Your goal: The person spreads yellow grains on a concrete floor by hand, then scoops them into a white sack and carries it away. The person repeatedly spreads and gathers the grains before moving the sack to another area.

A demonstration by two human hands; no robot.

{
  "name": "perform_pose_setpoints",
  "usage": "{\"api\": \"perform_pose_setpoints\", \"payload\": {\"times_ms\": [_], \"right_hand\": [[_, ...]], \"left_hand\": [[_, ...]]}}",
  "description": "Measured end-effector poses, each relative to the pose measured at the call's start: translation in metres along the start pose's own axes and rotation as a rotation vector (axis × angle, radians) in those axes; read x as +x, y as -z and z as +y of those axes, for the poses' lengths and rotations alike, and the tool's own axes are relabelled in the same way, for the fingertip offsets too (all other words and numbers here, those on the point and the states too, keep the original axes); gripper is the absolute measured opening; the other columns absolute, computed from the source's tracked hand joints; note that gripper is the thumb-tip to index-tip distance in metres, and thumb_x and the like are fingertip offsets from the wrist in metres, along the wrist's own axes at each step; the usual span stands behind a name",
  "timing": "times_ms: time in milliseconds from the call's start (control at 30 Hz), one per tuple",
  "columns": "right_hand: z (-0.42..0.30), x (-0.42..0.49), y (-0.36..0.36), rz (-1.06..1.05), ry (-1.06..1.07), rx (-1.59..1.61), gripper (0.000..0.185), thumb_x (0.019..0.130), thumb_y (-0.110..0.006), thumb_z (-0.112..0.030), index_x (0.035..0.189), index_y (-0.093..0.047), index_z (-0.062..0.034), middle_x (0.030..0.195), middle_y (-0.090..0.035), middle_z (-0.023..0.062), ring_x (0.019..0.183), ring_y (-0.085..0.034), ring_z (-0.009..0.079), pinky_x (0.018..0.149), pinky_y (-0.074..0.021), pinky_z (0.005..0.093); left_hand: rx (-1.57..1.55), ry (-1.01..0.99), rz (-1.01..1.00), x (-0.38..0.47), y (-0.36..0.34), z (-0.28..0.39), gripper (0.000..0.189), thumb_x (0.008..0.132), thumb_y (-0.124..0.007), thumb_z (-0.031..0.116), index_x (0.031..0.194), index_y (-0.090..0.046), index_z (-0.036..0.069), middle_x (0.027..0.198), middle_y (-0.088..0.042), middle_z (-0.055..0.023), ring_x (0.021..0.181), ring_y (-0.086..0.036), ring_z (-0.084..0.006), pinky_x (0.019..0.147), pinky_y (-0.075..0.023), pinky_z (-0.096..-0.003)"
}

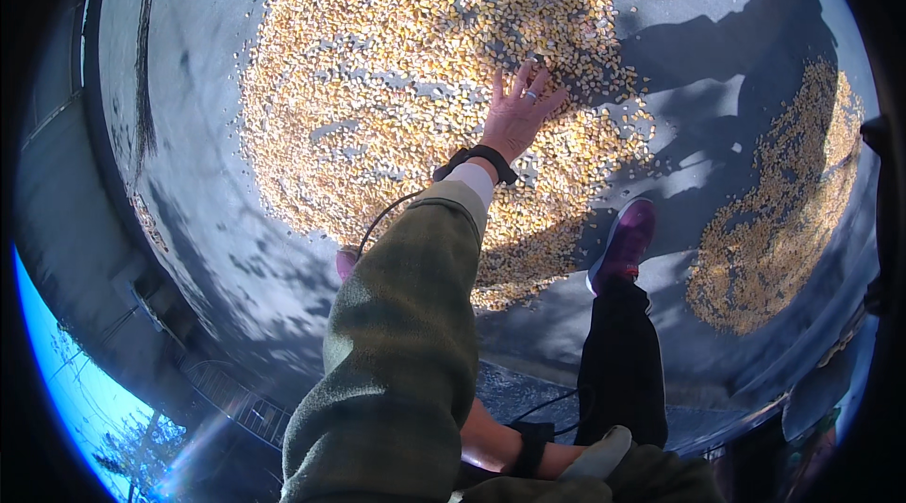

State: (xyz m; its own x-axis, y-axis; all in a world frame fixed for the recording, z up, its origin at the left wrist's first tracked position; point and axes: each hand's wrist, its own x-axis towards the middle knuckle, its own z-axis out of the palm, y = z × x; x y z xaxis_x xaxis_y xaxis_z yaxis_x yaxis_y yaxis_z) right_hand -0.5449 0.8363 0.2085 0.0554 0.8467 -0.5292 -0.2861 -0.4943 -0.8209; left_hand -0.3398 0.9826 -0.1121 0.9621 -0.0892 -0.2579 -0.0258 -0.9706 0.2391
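My left hand [520, 106] reaches down onto a wide spread of corn kernels [340, 170] on grey concrete ground. Its fingers are apart, with the back of the hand up and a ring on one finger. The fingertips touch kernels beside a thinly covered patch; a small dark spot lies at one fingertip, too small to make out. A black strap [488, 157] with a cable circles this wrist below a green plaid sleeve [403, 319]. My right hand [485, 429] is bent across at the bottom, a black strap on its wrist; its fingers are hidden behind the left sleeve.
A second patch of corn [771, 234] lies at the right. My purple shoe [630, 237] stands at the main spread's edge; the other shoe [345, 262] is mostly covered by my sleeve. A twig bundle, perhaps a broom [145, 78], lies at the left. Shadows cross the concrete [205, 114].
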Motion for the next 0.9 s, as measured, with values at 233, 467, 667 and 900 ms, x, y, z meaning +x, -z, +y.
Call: {"api": "perform_pose_setpoints", "payload": {"times_ms": [233, 467, 667, 900], "right_hand": [[-0.013, 0.019, 0.013, -0.321, 0.012, -0.452, 0.012, 0.076, -0.058, -0.010, 0.085, -0.061, -0.0045, 0.081, -0.057, 0.0139, 0.076, -0.057, 0.0282, 0.054, -0.0508, 0.0369], [0.007, 0.045, 0.029, -0.214, 0.043, -0.561, 0.025, 0.078, -0.061, -0.015, 0.102, -0.059, -0.0100, 0.086, -0.055, 0.0115, 0.080, -0.055, 0.0296, 0.062, -0.0492, 0.0395], [0.003, 0.052, 0.025, -0.091, 0.068, -0.461, 0.025, 0.079, -0.062, -0.017, 0.103, -0.057, -0.0118, 0.085, -0.054, 0.0096, 0.078, -0.057, 0.0288, 0.067, -0.0483, 0.0391], [-0.095, 0.078, 0.014, -0.025, 0.089, -0.525, 0.024, 0.084, -0.055, -0.015, 0.107, -0.058, -0.0100, 0.087, -0.058, 0.0132, 0.080, -0.059, 0.0329, 0.069, -0.0481, 0.0408]], "left_hand": [[-0.003, 0.411, -0.191, -0.058, 0.038, -0.111, 0.050, 0.090, -0.049, 0.025, 0.137, -0.036, 0.033, 0.145, -0.029, -0.0094, 0.137, -0.020, -0.0326, 0.104, -0.0255, -0.0566], [-0.303, 0.495, -0.310, -0.192, 0.053, -0.081, 0.048, 0.086, -0.052, 0.026, 0.133, -0.042, 0.022, 0.129, -0.048, -0.0155, 0.118, -0.045, -0.0370, 0.093, -0.0395, -0.0496], [-0.607, 0.639, -0.270, -0.334, 0.109, -0.037, 0.040, 0.086, -0.054, 0.026, 0.123, -0.048, 0.012, 0.106, -0.056, -0.0189, 0.100, -0.053, -0.0379, 0.084, -0.0442, -0.0478], [-0.704, 0.630, -0.252, -0.424, 0.198, -0.023, 0.040, 0.083, -0.059, 0.022, 0.120, -0.050, 0.008, 0.101, -0.056, -0.0190, 0.097, -0.054, -0.0374, 0.082, -0.0455, -0.0459]]}}
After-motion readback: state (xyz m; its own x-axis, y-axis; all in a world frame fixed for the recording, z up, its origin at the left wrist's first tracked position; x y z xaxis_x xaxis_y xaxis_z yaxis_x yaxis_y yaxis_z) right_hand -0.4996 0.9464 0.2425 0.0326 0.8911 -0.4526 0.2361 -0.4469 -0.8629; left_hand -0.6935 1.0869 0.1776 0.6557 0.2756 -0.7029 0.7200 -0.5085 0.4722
